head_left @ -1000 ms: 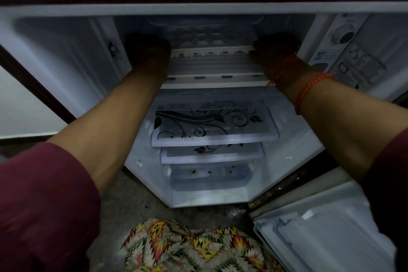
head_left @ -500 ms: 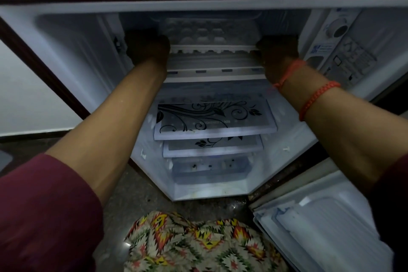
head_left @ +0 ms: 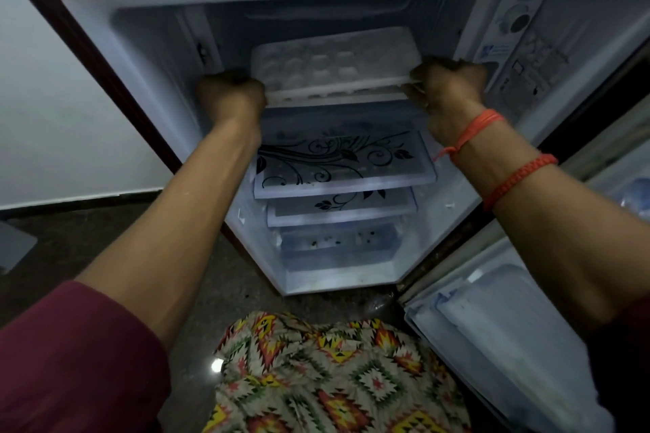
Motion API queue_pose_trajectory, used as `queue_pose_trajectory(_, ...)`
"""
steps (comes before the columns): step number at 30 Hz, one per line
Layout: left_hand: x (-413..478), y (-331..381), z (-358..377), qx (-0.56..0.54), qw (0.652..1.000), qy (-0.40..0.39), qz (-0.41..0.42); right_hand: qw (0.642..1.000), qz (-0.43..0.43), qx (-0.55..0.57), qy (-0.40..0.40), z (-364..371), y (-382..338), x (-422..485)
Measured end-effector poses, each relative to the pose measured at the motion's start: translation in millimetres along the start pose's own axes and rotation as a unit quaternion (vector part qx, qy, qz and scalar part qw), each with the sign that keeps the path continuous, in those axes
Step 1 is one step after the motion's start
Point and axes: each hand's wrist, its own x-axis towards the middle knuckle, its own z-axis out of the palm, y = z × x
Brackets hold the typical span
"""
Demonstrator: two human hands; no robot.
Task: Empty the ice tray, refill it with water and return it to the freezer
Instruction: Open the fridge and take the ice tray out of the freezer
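1. The ice tray (head_left: 334,63) is up at the mouth of the freezer compartment (head_left: 147,46), at the top of the open fridge. It is held at both short ends and tipped with its near edge lower.
2. The left hand (head_left: 230,95) grips the left end and the right hand (head_left: 446,81) grips the right end. Both sets of fingers are curled round the rim and mostly hidden behind the knuckles.
3. The cells look pale and frosty, and nothing runs out at that tilt. That suggests the contents are frozen and the tray is on its way out, though the view alone cannot settle it.
4. To do this well, she should hold both ends evenly and bring the tray straight towards her so it clears the compartment's lip and side walls.
5. Levelling the tray would stop loose cubes sliding onto the patterned glass shelf (head_left: 341,162) just below.
6. A tight squeeze on the ends could twist the tray and pop cubes out early, so a firm, flat hold suits better.
7. On writing, the control panel (head_left: 517,42) on the right wall has a dial and printed stickers, but the print is too small and blurred to read.
8. No brand name shows, and the shelf carries only a black leaf-and-swirl print.
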Motion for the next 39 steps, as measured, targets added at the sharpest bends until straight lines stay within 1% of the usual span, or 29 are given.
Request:
queue_pose_trajectory(1,-4,-2,-4,-0.005,1.000,0.002,-0.001,1.000,-0.005,0.014,0.014,-3,2,-4)
queue_pose_trajectory(4,-18,-10,-15,0.075,0.996,0.041,0.037,0.999,-0.006,-0.009,0.033,-16,9,-14)
queue_pose_trajectory(8,-47,-16,-26,0.072,0.996,0.041,0.042,0.999,0.017,0.005,0.041,-34,19,-29)
queue_pose_trajectory(11,-64,-26,-35,0.081,0.996,0.023,0.037,0.999,0.023,0.005,0.042,-51,30,-44)
queue_pose_trajectory(25,-142,-81,-63,0.092,0.994,0.000,-0.052,0.990,0.099,0.034,0.090,-131,87,-118)
queue_pose_trajectory(33,-182,-104,-65,0.096,0.991,-0.037,-0.091,0.979,0.133,0.074,0.139,-180,111,-159)
queue_pose_trajectory(39,-219,-128,-65,0.099,0.984,-0.062,-0.133,0.968,0.153,0.075,0.184,-221,122,-196)
